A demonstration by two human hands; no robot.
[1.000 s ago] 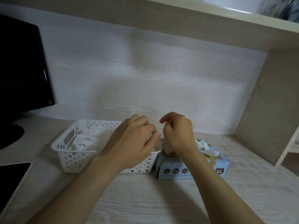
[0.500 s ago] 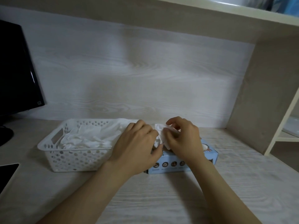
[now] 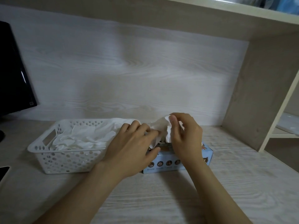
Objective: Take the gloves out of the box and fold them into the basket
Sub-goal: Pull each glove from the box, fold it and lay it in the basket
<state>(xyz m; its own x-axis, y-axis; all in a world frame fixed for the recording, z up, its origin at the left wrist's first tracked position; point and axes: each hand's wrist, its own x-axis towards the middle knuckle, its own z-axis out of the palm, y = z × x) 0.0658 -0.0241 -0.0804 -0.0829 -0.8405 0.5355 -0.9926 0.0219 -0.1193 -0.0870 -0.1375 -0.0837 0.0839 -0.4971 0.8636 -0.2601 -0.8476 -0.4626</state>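
Note:
A white glove [image 3: 161,128] is held above the light blue glove box [image 3: 181,162], which lies on the desk right of the basket. My right hand [image 3: 184,136] pinches the glove's upper edge between thumb and fingers. My left hand [image 3: 131,147] grips its lower left part, over the box's left end. The white perforated basket [image 3: 64,159] stands to the left and holds several crumpled white gloves [image 3: 84,138]. The box's top opening is hidden behind my hands.
A black monitor [image 3: 13,75] stands at the far left, and a dark flat device [image 3: 4,172] lies at the left edge. A wooden side panel [image 3: 258,94] closes the desk on the right, with a shelf overhead.
The glove has come higher out of the box and opened up between my hands. My right hand has risen and moved right. The view has shifted slightly left to right.

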